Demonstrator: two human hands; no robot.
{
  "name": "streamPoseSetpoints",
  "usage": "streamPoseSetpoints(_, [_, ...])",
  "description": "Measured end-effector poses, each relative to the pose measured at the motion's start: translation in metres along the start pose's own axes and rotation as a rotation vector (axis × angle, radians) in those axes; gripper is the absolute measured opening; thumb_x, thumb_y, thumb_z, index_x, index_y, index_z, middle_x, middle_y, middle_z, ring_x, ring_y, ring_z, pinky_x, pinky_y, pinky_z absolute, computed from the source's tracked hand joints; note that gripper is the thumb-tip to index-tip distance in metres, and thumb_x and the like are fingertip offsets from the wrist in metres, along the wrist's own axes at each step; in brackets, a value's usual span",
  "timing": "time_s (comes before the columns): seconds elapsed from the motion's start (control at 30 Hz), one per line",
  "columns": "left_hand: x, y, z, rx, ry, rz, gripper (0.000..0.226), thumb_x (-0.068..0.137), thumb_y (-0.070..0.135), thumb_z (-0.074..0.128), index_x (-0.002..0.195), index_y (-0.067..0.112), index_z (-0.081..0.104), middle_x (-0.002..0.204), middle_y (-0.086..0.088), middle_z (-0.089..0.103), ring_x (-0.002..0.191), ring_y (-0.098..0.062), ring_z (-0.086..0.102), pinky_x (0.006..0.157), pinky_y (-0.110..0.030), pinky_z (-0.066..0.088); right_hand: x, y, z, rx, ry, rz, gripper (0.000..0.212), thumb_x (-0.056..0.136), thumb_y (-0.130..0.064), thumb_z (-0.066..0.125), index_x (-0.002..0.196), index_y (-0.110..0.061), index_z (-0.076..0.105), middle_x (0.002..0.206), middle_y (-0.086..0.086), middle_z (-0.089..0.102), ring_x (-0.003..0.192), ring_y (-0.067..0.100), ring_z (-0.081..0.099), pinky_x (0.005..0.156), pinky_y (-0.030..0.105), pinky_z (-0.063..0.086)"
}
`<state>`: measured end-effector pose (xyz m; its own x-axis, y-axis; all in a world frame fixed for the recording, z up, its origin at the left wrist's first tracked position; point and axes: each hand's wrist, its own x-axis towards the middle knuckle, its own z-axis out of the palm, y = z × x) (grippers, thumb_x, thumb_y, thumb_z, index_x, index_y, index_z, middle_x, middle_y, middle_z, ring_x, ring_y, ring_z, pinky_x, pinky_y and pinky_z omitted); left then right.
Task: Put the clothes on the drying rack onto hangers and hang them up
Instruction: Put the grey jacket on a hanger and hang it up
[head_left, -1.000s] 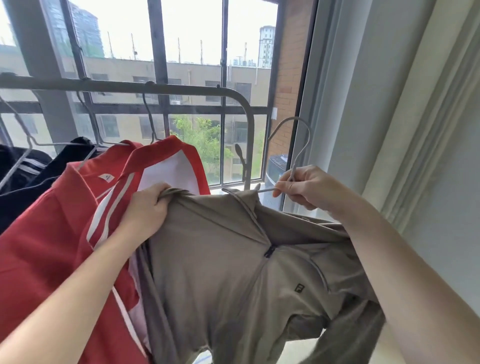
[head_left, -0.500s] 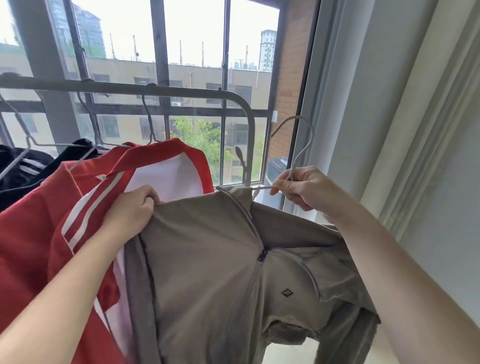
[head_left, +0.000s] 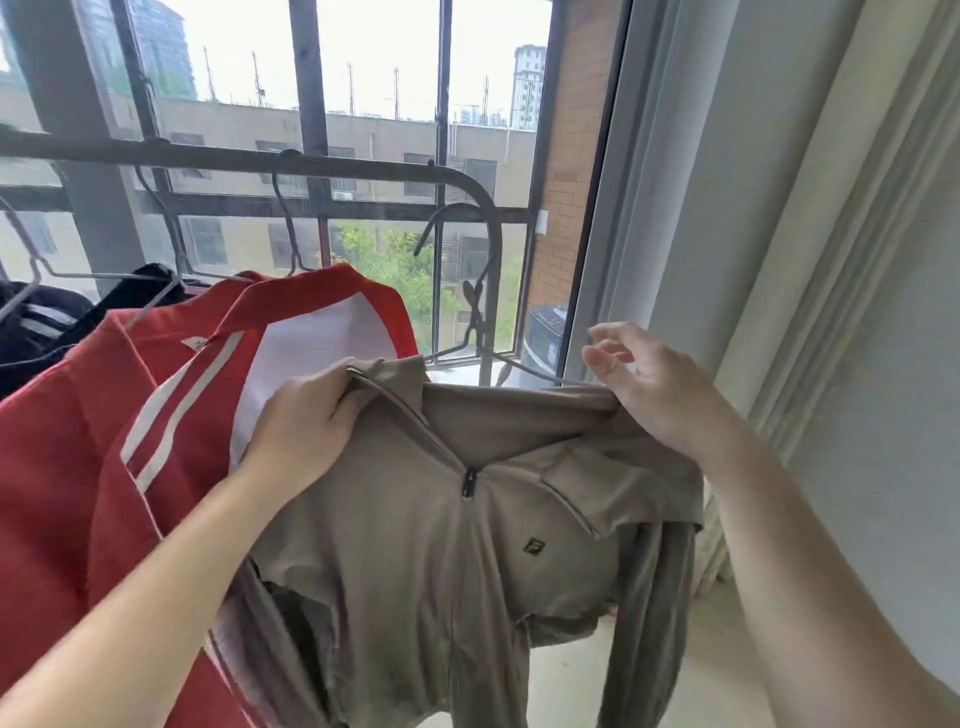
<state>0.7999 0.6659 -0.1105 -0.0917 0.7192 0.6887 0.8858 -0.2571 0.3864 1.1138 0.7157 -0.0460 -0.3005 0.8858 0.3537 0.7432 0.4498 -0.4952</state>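
Note:
A taupe zip jacket hangs on a grey wire hanger in front of me. My left hand grips its collar and left shoulder. My right hand has its fingers spread, and only its lower edge touches the jacket's right shoulder, over the hanger's arm. The hanger's hook is right by the bent end of the drying rack's rail; I cannot tell whether it rests on the rail.
A red jacket with white stripes hangs on the rail to the left, touching the taupe one. Dark clothes hang further left. Window bars stand behind the rack, and a pale curtain is on the right.
My right hand let go of the hanger's neck and opened over the jacket's right shoulder. The hanger's hook moved left to the rail's bent end. My left hand still holds the collar.

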Motion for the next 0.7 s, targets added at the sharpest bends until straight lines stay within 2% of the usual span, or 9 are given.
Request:
streamPoseSetpoints(0.03, [-0.001, -0.005, -0.002, 0.012, 0.013, -0.018, 0.025, 0.093, 0.026, 0.048, 0.111, 0.023, 0.066, 0.099, -0.006, 0.073, 0.095, -0.033, 0.064, 0.075, -0.040, 0.049, -0.007, 0.014, -0.001, -0.070, 0.065, 0.042, 0.047, 0.094, -0.056, 0.043, 0.131, -0.030, 0.050, 0.120, -0.005, 0.061, 0.112, 0.016, 0.057, 0.100, 0.039, 0.042])
streamPoseSetpoints(0.1, [-0.004, -0.012, -0.005, 0.024, 0.030, -0.020, 0.035, 0.089, 0.029, 0.044, 0.115, 0.019, 0.066, 0.102, -0.009, 0.072, 0.096, -0.035, 0.064, 0.076, -0.041, 0.047, -0.015, 0.039, 0.004, -0.050, 0.108, 0.086, 0.031, 0.096, -0.040, 0.051, 0.124, -0.031, 0.059, 0.117, -0.004, 0.067, 0.111, 0.019, 0.060, 0.093, 0.035, 0.045])
streamPoseSetpoints(0.17, [-0.005, -0.014, -0.007, 0.021, 0.015, -0.006, 0.030, 0.092, 0.026, 0.047, 0.114, 0.016, 0.065, 0.098, -0.012, 0.072, 0.093, -0.036, 0.065, 0.073, -0.040, 0.046, -0.016, 0.054, 0.014, 0.039, 0.170, 0.054, 0.018, 0.094, -0.026, 0.059, 0.104, -0.034, 0.071, 0.099, -0.009, 0.073, 0.099, 0.016, 0.066, 0.083, 0.032, 0.049])
streamPoseSetpoints(0.23, [-0.007, -0.019, -0.008, 0.051, -0.036, 0.002, 0.021, 0.096, 0.018, 0.051, 0.113, 0.013, 0.064, 0.094, -0.014, 0.072, 0.089, -0.037, 0.065, 0.070, -0.039, 0.045, -0.015, 0.062, 0.017, 0.067, 0.184, 0.010, 0.017, 0.091, -0.023, 0.063, 0.091, -0.035, 0.075, 0.087, -0.015, 0.075, 0.090, 0.009, 0.068, 0.080, 0.032, 0.052])
streamPoseSetpoints(0.37, [-0.019, -0.035, -0.013, 0.168, -0.162, 0.028, 0.024, 0.098, 0.028, 0.043, 0.113, 0.019, 0.060, 0.083, -0.012, 0.071, 0.076, -0.035, 0.066, 0.061, -0.039, 0.050, -0.021, 0.062, 0.012, 0.292, -0.020, -0.040, 0.028, 0.092, -0.012, 0.063, 0.089, -0.037, 0.075, 0.088, -0.018, 0.075, 0.090, -0.001, 0.068, 0.082, 0.013, 0.050])
streamPoseSetpoints(0.47, [-0.026, -0.035, -0.017, 0.288, -0.162, 0.175, 0.031, 0.097, 0.036, 0.035, 0.104, 0.020, 0.061, 0.061, -0.009, 0.065, 0.053, -0.032, 0.061, 0.044, -0.030, 0.041, -0.020, 0.058, 0.009, 0.360, -0.037, -0.071, 0.028, 0.091, -0.011, 0.062, 0.084, -0.035, 0.076, 0.087, -0.013, 0.076, 0.086, 0.000, 0.068, 0.084, 0.020, 0.052])
streamPoseSetpoints(0.57, [-0.030, -0.019, -0.016, 0.396, -0.228, 0.352, 0.014, 0.087, 0.032, 0.039, 0.095, 0.029, 0.051, 0.048, 0.000, 0.057, 0.035, -0.025, 0.053, 0.036, -0.022, 0.031, -0.015, 0.041, 0.010, 0.336, 0.016, -0.139, 0.023, 0.091, -0.013, 0.063, 0.087, -0.030, 0.077, 0.086, -0.011, 0.076, 0.089, 0.007, 0.069, 0.086, 0.027, 0.054])
streamPoseSetpoints(0.63, [-0.032, -0.014, -0.013, 0.377, -0.233, 0.368, 0.011, 0.086, 0.030, 0.042, 0.095, 0.030, 0.048, 0.050, 0.001, 0.058, 0.037, -0.024, 0.055, 0.035, -0.024, 0.035, -0.011, 0.027, 0.011, 0.365, 0.031, -0.180, 0.027, 0.092, -0.015, 0.062, 0.088, -0.038, 0.075, 0.090, -0.015, 0.075, 0.093, 0.007, 0.068, 0.088, 0.026, 0.051])
streamPoseSetpoints(0.7, [-0.032, -0.013, -0.013, 0.285, -0.206, 0.322, 0.021, 0.089, 0.036, 0.032, 0.099, 0.030, 0.049, 0.059, 0.000, 0.064, 0.047, -0.028, 0.060, 0.041, -0.029, 0.041, -0.008, 0.016, 0.015, 0.387, -0.050, -0.184, 0.028, 0.095, -0.018, 0.058, 0.095, -0.042, 0.072, 0.101, -0.018, 0.073, 0.104, 0.004, 0.064, 0.096, 0.026, 0.047])
